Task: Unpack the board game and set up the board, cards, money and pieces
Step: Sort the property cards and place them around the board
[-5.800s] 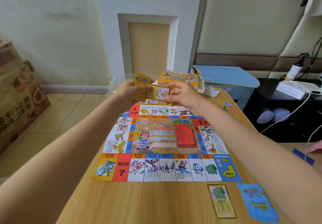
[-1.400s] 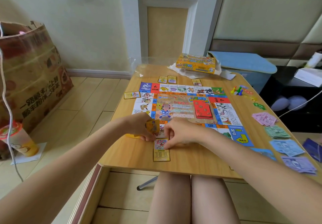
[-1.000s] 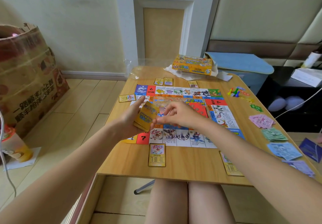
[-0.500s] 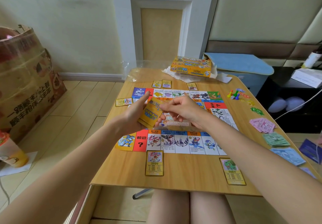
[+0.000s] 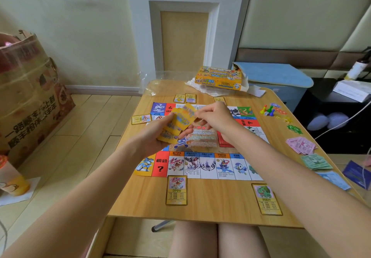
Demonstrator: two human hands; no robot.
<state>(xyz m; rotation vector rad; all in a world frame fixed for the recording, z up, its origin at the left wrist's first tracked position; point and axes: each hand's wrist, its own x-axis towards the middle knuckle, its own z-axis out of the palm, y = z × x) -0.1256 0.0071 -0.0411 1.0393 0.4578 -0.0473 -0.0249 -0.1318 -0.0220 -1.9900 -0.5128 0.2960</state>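
Note:
The game board (image 5: 208,167) lies flat on the wooden table (image 5: 210,209). Above its middle my left hand (image 5: 154,135) holds a fanned stack of yellow cards (image 5: 177,124). My right hand (image 5: 215,118) pinches the top card of that stack at its upper right corner. Single yellow property cards lie around the board: one at the near edge (image 5: 176,189), one near right (image 5: 266,199), one at the left (image 5: 141,119), two at the far edge (image 5: 185,98). Money piles (image 5: 301,145) and coloured pawns (image 5: 268,110) sit on the right. The yellow game box (image 5: 219,78) stands at the far edge.
Clear plastic wrap (image 5: 152,85) lies at the table's far left corner. A big cardboard box (image 5: 28,91) and a drink cup (image 5: 12,177) stand on the floor at the left. A blue-topped bin (image 5: 279,79) and a dark shelf with cables (image 5: 341,121) stand at the right.
Both hands left the card laid at the board's near edge and rose over the board's middle with the stack. My right hand now pinches the top card, drawn a little further out.

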